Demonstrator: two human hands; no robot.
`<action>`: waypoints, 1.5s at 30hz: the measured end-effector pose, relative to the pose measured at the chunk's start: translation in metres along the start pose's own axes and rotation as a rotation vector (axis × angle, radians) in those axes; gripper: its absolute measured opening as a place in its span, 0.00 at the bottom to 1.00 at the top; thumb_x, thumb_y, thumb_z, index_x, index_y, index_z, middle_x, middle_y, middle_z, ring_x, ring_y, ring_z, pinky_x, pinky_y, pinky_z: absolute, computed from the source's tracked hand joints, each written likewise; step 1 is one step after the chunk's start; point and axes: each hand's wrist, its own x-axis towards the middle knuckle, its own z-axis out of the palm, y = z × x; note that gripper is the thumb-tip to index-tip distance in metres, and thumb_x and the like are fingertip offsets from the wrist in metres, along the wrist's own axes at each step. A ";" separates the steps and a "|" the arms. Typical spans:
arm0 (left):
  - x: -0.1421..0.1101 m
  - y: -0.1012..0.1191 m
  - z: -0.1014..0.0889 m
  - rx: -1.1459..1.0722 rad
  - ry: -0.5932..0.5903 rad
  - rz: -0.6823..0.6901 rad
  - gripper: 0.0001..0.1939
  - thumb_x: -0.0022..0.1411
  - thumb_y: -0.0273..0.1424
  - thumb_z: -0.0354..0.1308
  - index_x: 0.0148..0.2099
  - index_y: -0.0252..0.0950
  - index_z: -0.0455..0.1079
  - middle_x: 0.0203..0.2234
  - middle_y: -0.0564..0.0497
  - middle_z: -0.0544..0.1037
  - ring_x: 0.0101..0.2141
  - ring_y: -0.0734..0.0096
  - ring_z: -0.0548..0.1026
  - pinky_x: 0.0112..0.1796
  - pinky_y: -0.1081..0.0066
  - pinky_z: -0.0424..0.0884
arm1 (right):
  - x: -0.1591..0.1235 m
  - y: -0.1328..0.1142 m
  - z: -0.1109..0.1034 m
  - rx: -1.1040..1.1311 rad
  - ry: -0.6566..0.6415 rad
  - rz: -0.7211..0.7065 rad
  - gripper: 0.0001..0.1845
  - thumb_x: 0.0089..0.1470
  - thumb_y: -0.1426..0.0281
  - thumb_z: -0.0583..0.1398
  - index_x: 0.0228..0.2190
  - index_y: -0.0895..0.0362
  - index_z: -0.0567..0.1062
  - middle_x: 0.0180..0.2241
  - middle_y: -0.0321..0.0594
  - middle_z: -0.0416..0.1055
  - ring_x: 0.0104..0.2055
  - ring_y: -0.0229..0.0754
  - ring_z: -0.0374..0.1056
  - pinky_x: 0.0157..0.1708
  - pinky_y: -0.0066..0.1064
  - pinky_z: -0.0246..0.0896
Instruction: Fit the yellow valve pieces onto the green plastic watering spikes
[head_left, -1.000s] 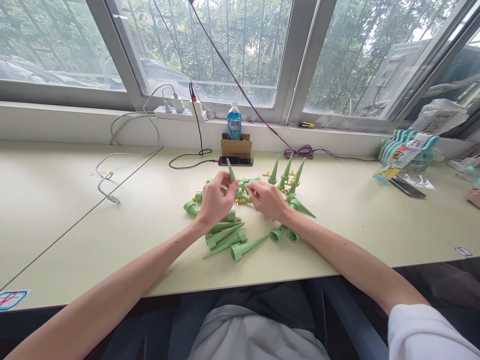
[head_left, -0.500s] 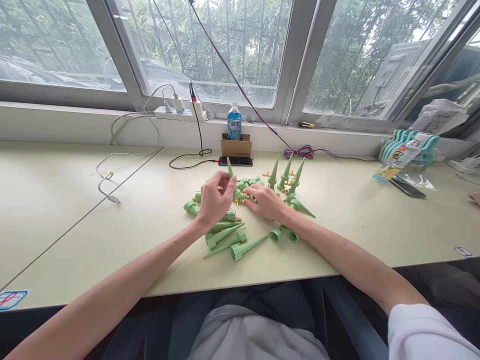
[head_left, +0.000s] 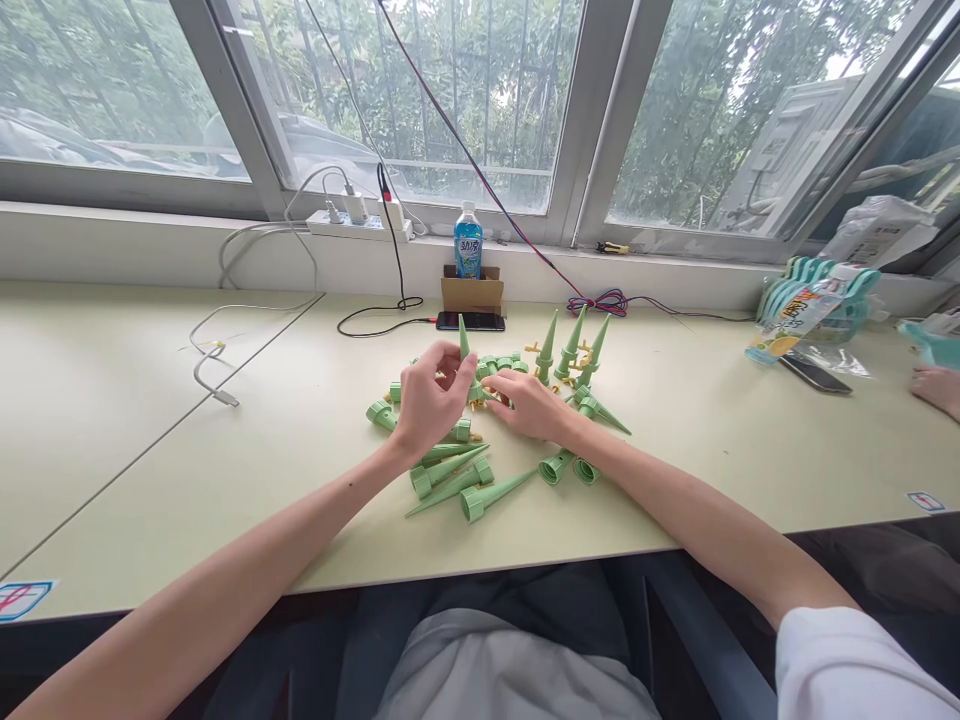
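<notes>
My left hand (head_left: 436, 398) is closed around a green plant watering spike (head_left: 463, 336), its pointed tip upward. Against the lower end of that spike, the fingers of my right hand (head_left: 531, 404) are bent together; what they pinch is hidden, though small yellow valves (head_left: 475, 404) show close by. Three spikes with yellow valves, one being a green spike (head_left: 547, 350), stand upright beyond my right hand. Several loose spikes lie in front of my hands, among them a spike with a hollow cap (head_left: 495, 496). More green caps (head_left: 504, 364) sit behind my fingers.
A phone (head_left: 471, 321) lies before a cardboard box (head_left: 471, 294) and a blue bottle (head_left: 468, 243). Cables (head_left: 216, 348) trail over the table at left. At right are a drink pack (head_left: 787, 328), another phone (head_left: 816, 374) and another person's hand (head_left: 937, 388).
The spike in my left hand has shifted very slightly to the right. Another person's hand and a teal object have come into view at the right edge.
</notes>
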 end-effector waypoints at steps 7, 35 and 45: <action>0.000 0.000 0.000 -0.005 0.008 0.008 0.12 0.63 0.40 0.57 0.33 0.36 0.68 0.22 0.54 0.72 0.22 0.78 0.66 0.24 0.77 0.66 | -0.001 -0.004 -0.003 -0.051 -0.034 -0.027 0.13 0.60 0.76 0.55 0.46 0.55 0.73 0.49 0.45 0.66 0.35 0.37 0.65 0.35 0.30 0.61; -0.001 -0.001 0.001 -0.005 -0.013 0.006 0.13 0.62 0.41 0.58 0.33 0.35 0.69 0.22 0.54 0.72 0.24 0.77 0.67 0.25 0.77 0.65 | 0.000 -0.006 -0.001 -0.149 -0.083 -0.085 0.06 0.61 0.74 0.56 0.38 0.58 0.74 0.51 0.52 0.62 0.54 0.51 0.60 0.49 0.48 0.66; -0.002 -0.004 0.002 0.021 -0.080 0.034 0.12 0.62 0.40 0.57 0.34 0.36 0.70 0.25 0.53 0.73 0.24 0.76 0.67 0.24 0.76 0.64 | 0.001 -0.003 0.000 -0.093 -0.092 -0.061 0.09 0.62 0.73 0.55 0.33 0.59 0.74 0.50 0.52 0.62 0.54 0.51 0.60 0.50 0.47 0.65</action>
